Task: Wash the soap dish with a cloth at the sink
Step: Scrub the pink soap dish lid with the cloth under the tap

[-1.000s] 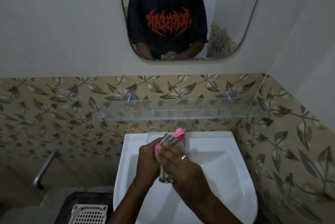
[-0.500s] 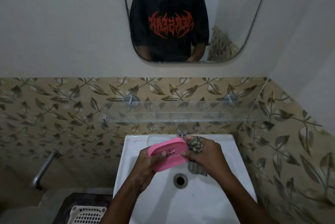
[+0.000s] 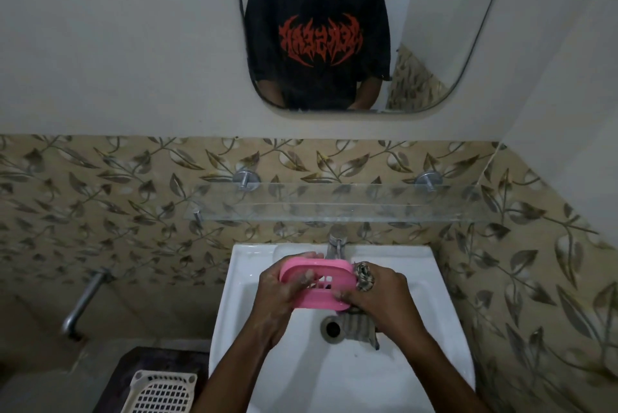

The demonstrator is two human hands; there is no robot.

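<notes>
One piece of writing is seen: jagged red lettering (image 3: 321, 41) across a black T-shirt (image 3: 317, 84), reflected in the mirror (image 3: 434, 44). It is reversed and too stylised to be read. No brand or label can be made out on anything else.

The dish (image 3: 321, 270) is an oval of smooth pink plastic with a raised rim and a slotted floor. It is tilted so that its open face is turned towards the camera. It is held in the air over the sink (image 3: 434, 329), just in front of the tap (image 3: 335, 245) and above the drain (image 3: 332, 329).

The dish is gripped at its left end by the left hand (image 3: 277, 299), with fingers curled round the far rim and the thumb laid inside. At its right end it is touched by the thumb of the right hand (image 3: 381, 295). The cloth (image 3: 364, 277) is clutched in the same hand. It is a coarse striped grey fabric, bunched into a knot above the knuckles beside the dish's right rim. A loose end is left hanging below the hand beside the drain.

The sink is glossy white ceramic, squared at the back and rounded at the front. The tap is dull metal. A clear glass shelf (image 3: 334, 202) is carried on two round metal pegs above it. The wall is clad in beige tiles (image 3: 100, 198) printed with brown leaves and vines, with plain pale plaster above. A bent metal pipe (image 3: 83, 302) is fixed to the wall at the left. A white plastic lattice basket (image 3: 160, 392) is set on a dark surface below it.
</notes>
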